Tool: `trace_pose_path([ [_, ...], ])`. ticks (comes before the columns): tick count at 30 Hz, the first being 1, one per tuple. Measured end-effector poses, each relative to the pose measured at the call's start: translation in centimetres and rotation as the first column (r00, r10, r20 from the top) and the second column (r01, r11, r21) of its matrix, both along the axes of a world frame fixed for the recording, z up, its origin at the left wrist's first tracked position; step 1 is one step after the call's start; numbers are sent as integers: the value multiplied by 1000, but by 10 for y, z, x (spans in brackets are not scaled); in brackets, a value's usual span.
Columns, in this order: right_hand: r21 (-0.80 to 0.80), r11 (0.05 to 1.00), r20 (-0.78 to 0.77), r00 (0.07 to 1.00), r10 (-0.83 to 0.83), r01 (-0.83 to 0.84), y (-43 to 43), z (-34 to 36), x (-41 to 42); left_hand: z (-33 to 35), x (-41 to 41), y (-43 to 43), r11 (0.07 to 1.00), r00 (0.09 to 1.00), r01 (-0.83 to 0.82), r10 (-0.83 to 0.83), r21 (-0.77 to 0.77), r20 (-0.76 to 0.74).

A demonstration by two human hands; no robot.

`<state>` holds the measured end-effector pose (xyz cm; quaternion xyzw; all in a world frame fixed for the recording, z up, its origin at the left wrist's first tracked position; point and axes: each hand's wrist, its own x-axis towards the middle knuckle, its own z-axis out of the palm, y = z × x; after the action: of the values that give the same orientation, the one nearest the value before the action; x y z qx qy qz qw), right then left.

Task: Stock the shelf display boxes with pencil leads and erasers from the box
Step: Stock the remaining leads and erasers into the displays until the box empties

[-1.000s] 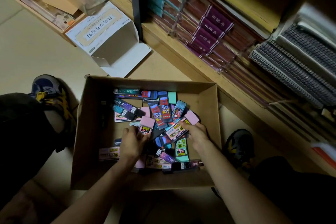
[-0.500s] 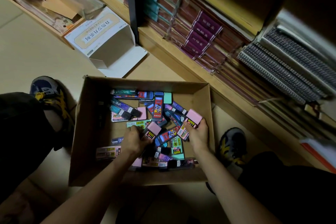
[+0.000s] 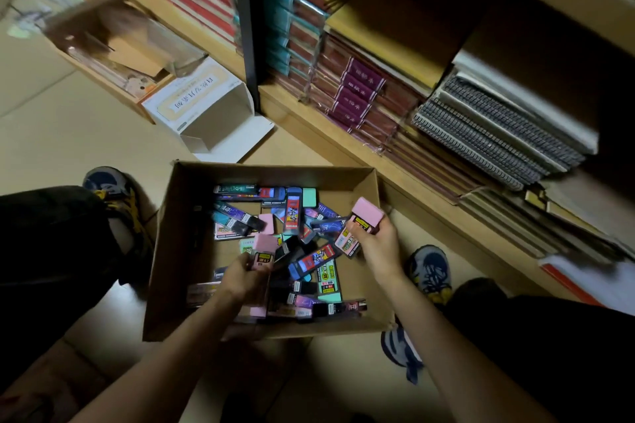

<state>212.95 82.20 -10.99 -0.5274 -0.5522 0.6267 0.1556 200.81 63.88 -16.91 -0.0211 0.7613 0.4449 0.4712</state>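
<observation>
1. Crouching over the cardboard box [image 3: 178, 251], the person has both forearms reaching in from the near edge, one shoe [image 3: 429, 271] just right of the box and another shoe [image 3: 110, 185] left of it.
2. Compared with half a second ago, the right hand [image 3: 379, 244] has lifted from the heap to the box's right wall, carrying its pink erasers higher; the left hand [image 3: 244, 276] has barely shifted.
3. The left hand's fingers are curled around a pink eraser [image 3: 263, 249] with a yellow-and-black label, held just above the heap near the middle of the box.
4. The right hand is pinching a pink eraser [image 3: 367, 215] between thumb and fingers at the box's right wall, with a second labelled pink eraser [image 3: 347, 240] gripped under it.
5. Between the two hands, low in the box, lies a blue lead case [image 3: 314, 259] on a slant, beside a mint eraser [image 3: 329, 280].
6. Further in, toward the far wall of the box, dark lead cases [image 3: 240, 216] lie crisscrossed, with an upright blue-and-red case [image 3: 293, 209] and a mint eraser [image 3: 309, 197].
7. Beyond the box's far left corner sits an open white carton [image 3: 206, 106] on the floor.
8. Beyond the box's far right, the wooden shelf [image 3: 343, 144] holds stacked notebooks [image 3: 481, 127], some spiral-bound.
</observation>
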Motion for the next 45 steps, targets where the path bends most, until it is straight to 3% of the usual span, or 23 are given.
trace_pose_path([
  [6, -74, 987, -64, 988, 138, -142, 1, 37, -6, 31, 10, 0, 946, 962, -191, 128, 260, 242],
  [12, -253, 955, -205, 973, 106, -157, -3, 75, -8, 80, 4, 18, 838, 900, -199, -48, 508, 433],
  [17, -308, 931, -333, 939, 87, -196, -6, 100, -13, 116, 2, 34, 817, 904, -131, -133, 561, 405],
  [21, -292, 939, -339, 938, 76, -181, -6, 119, -17, 138, 2, 42, 796, 935, -102, -128, 596, 331],
  [24, -218, 952, -330, 934, 133, -213, -6, 141, -20, 156, 2, 47, 768, 964, 6, -174, 640, 200],
  [29, -13, 958, -172, 944, 280, -286, 0, 191, -24, 192, -6, 58, 690, 976, 47, -185, 722, 113],
  [35, -101, 951, -367, 900, 236, -291, 24, 252, -32, 252, -29, 78, 676, 989, 79, -147, 733, 29],
  [37, -42, 950, -382, 883, 272, -310, 32, 273, -34, 274, -40, 85, 683, 990, 124, -134, 719, -44],
  [39, 147, 945, -275, 906, 322, -292, 42, 295, -37, 294, -51, 92, 683, 988, 154, -92, 714, -124],
  [42, 454, 861, -166, 927, 335, -230, 60, 328, -39, 323, -66, 101, 666, 979, 181, -56, 724, -194],
  [45, 640, 758, -150, 948, 281, -123, 82, 357, -34, 347, -77, 108, 653, 969, 221, -61, 725, -241],
])
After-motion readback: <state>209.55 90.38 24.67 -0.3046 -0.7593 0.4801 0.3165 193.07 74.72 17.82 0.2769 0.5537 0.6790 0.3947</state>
